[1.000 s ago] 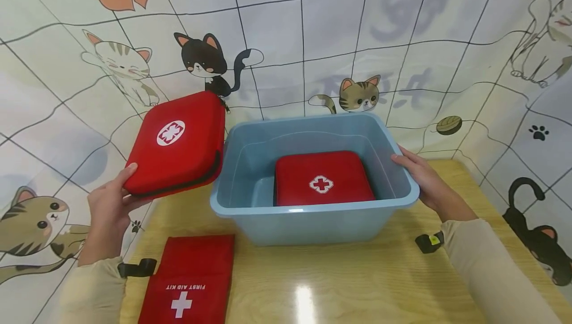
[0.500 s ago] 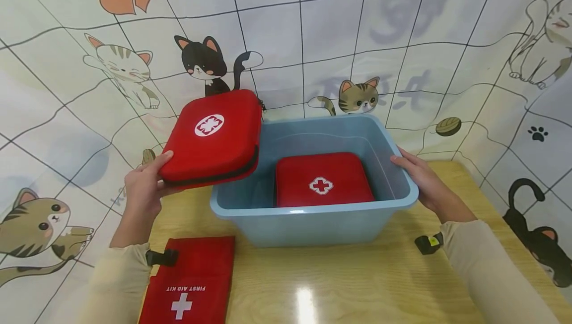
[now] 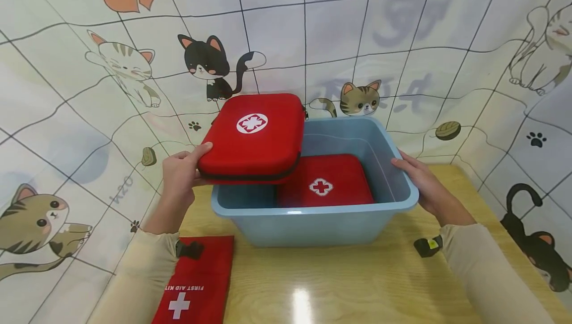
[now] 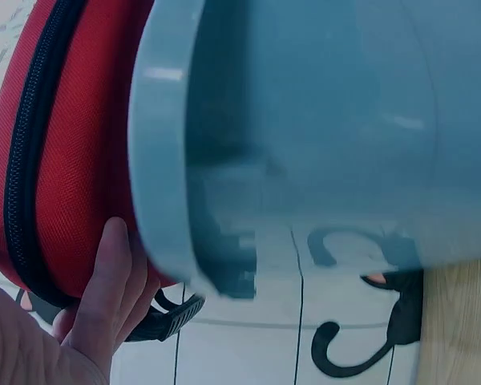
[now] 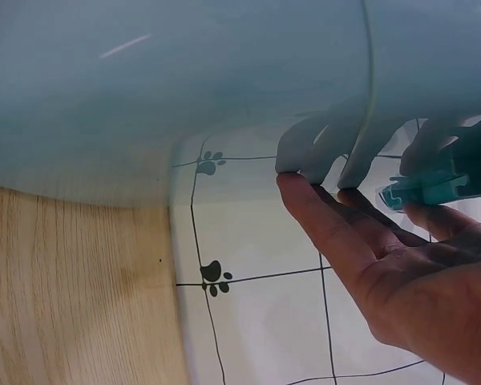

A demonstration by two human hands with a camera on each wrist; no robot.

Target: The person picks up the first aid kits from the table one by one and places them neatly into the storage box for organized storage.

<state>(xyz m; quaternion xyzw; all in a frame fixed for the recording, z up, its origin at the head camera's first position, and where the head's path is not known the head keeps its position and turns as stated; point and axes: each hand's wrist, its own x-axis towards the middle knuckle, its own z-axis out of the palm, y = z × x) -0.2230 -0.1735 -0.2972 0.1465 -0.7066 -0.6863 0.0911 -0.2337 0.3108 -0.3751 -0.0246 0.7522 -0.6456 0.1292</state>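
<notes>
At the left we see the wall (image 3: pixel 40 130), tiled in print with cats and paws. Next comes our left hand (image 3: pixel 178 177), closed in a pinch on the case (image 3: pixel 268 153), thumb on top of its near-left corner and fingers underneath. Below that sleeve, the pouch (image 3: pixel 205 264) lies flat on the counter (image 3: pixel 357 282), its long axis running away from us, its lettering upside down to us; its near end is cut off from view.

The case is held up over the left end of the bin (image 3: pixel 308 227). Its emblem (image 3: pixel 252 123) faces up and towards us, its near edge runs left to right like the bin's near rim, and its sides lean off to the right as they recede. Its zip (image 4: pixel 22 160) follows the side wall. We cannot tell which way its long axis goes, nor whether it touches the rim.

The bin stands upright, long axis left to right. In it, right of its middle, the inner case (image 3: pixel 344 172) lies emblem up, partly hidden by the case and the near wall.

Furthest right, our right hand (image 3: pixel 422 180) grips the bin's right rim, thumb over the edge, fingers against the outside.
</notes>
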